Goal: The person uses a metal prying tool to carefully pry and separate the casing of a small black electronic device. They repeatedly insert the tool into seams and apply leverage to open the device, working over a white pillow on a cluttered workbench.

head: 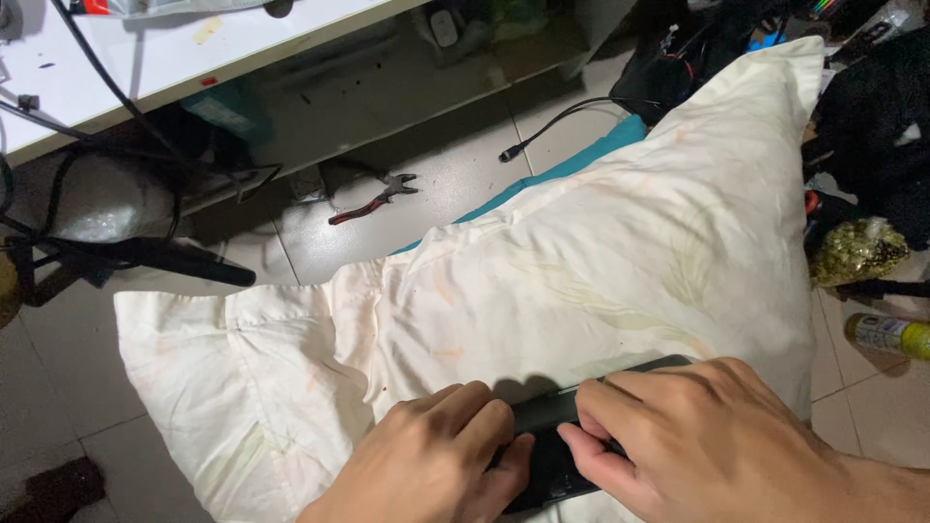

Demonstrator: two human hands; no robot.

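Head view, looking down. Both hands sit low in the picture, meeting over a flat black device (552,455) that lies on a cream pillow (581,261).

Left hand (436,460): fingers curled, knuckles up, thumb pressed to the left end of the black device. Grip is narrow, closed about that end.

Right hand (697,431): fingers bent over the device's upper edge, thumb underneath at its middle. Also closed on the device. The part of the device under the two hands is hidden; a dark strip shows beyond the right hand's fingers and a dark lower end between the thumbs.

The pillow runs from directly under the hands away to the upper right, with loose, wrinkled cloth spread out left of the left hand. A teal cloth (581,160) shows along the pillow's far edge.

Beyond the pillow, on the tiled floor (446,184), well ahead of the left hand: red-handled pliers (373,200) and a black cable (562,121) with its plug end. Farther ahead and to the left, a white tabletop (184,58) with cables hanging off it.

Right of the right hand: a yellow-green bottle (886,336) lying on the floor, a gold-speckled bundle (857,252) just beyond it.
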